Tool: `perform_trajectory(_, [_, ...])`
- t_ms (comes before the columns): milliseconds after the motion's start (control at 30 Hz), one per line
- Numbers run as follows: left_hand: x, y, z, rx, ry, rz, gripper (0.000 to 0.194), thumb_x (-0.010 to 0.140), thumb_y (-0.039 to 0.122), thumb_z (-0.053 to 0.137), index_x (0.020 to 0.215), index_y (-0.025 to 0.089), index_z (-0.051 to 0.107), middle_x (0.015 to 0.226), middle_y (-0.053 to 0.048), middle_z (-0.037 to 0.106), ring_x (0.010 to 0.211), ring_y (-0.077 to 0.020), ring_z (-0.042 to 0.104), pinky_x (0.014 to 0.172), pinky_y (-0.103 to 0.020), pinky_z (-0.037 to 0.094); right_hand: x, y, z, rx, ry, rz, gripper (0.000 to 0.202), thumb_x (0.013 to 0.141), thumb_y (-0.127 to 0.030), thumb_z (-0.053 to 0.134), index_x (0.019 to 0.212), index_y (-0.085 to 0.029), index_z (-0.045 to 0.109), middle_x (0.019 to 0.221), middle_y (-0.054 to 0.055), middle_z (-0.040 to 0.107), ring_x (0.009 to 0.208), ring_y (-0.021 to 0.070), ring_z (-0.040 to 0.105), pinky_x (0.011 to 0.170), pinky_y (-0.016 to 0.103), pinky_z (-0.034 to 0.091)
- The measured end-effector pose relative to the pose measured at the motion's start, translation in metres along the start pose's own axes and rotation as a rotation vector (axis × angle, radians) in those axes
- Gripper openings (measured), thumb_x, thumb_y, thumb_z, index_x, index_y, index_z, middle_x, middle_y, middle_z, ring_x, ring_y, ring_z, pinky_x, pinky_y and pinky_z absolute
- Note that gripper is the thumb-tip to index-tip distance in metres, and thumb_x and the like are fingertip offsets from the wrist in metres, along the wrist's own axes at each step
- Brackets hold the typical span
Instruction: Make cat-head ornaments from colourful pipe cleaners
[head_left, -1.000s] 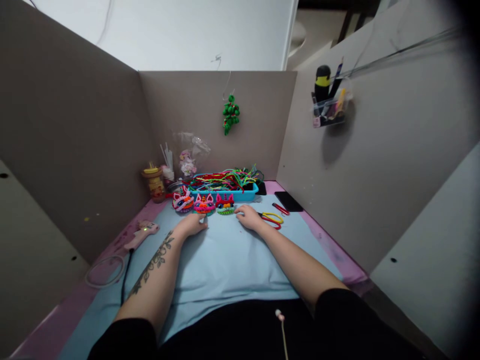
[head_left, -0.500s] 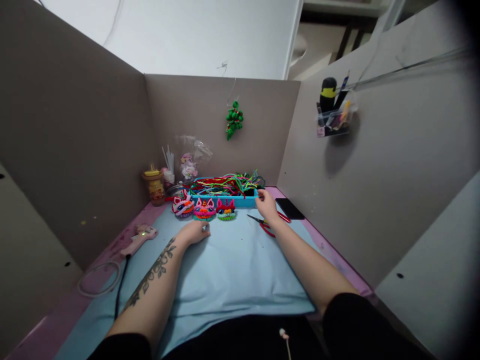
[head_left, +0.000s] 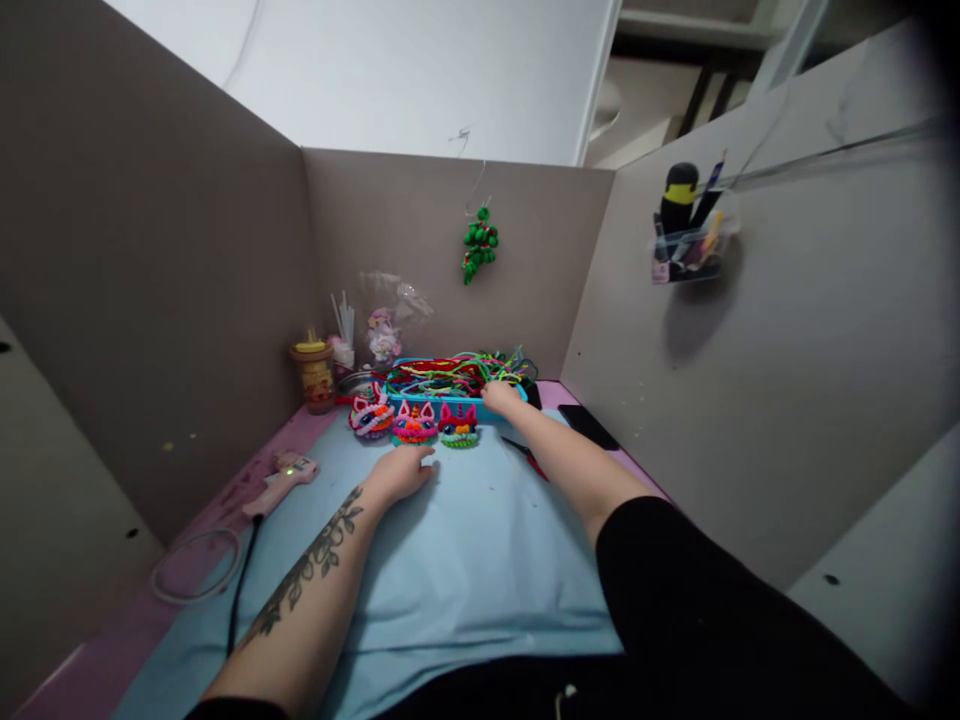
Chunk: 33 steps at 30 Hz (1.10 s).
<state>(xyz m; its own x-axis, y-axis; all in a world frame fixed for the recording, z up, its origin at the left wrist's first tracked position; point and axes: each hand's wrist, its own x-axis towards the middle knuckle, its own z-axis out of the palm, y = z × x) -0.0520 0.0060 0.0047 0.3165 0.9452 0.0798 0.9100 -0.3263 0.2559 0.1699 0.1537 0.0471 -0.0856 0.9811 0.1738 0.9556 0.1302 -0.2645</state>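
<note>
My left hand (head_left: 405, 472) rests on the light blue cloth (head_left: 480, 560), fingers apart and holding nothing, just in front of the middle one of three colourful braided figures (head_left: 414, 424). My right hand (head_left: 502, 397) is at the front right part of the blue tray (head_left: 491, 408), over its rim. Its fingertips are too small and hidden to tell what they touch. Many coloured cords (head_left: 450, 375) fill the tray. Below my right forearm lie pliers with red handles (head_left: 536, 466), partly covered by it.
A pink glue gun (head_left: 281, 484) with a black cable lies at the left. A black phone (head_left: 589, 427) is at the right edge. A jar (head_left: 315, 378) stands back left. A green ornament (head_left: 480, 245) hangs at the rear panel, and a clear holder (head_left: 690, 250) on the right panel.
My right hand has moved left along the tray's front, and its forearm now covers more of the pliers. My left hand stays near the figures. The view has shifted slightly.
</note>
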Motion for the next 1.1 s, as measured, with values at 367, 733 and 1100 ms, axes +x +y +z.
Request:
perform_trajectory(367, [0.002,0.0,0.004,-0.073,0.049,0.021,0.042,0.078,0.032,0.051,0.116,0.017,0.061,0.092,-0.011,0.069,0.085,-0.0244,0.062,0.072,-0.028,0.043,0.0,0.0,-0.073,0.895,0.094,-0.044,0.029,0.086,-0.026,0.037,0.097,-0.014,0.062,0.08,0.007,0.069,0.062,0.0117,0.062,0.059,0.023,0.048])
perform_trajectory(733, [0.012,0.01,0.003,-0.845,0.221,-0.042,0.037,0.071,0.034,0.061,0.101,0.014,0.066,0.088,-0.008,0.069,0.068,-0.0171,0.06,0.06,-0.026,0.045,-0.059,-0.02,-0.109,0.925,0.539,-0.532,0.029,0.082,-0.036,0.051,0.095,-0.014,0.065,0.076,0.006,0.067,0.066,0.014,0.06,0.064,0.027,0.048])
perform_trajectory(1100, [0.001,0.026,-0.008,-1.884,-0.074,-0.009,0.043,0.072,0.005,0.057,0.113,0.016,0.051,0.111,-0.012,0.062,0.094,-0.0204,0.063,0.076,-0.031,0.049,-0.172,-0.023,0.027,0.373,0.3,-0.931,0.023,0.082,-0.017,0.053,0.1,-0.019,0.066,0.089,0.008,0.066,0.08,0.0163,0.059,0.073,0.028,0.047])
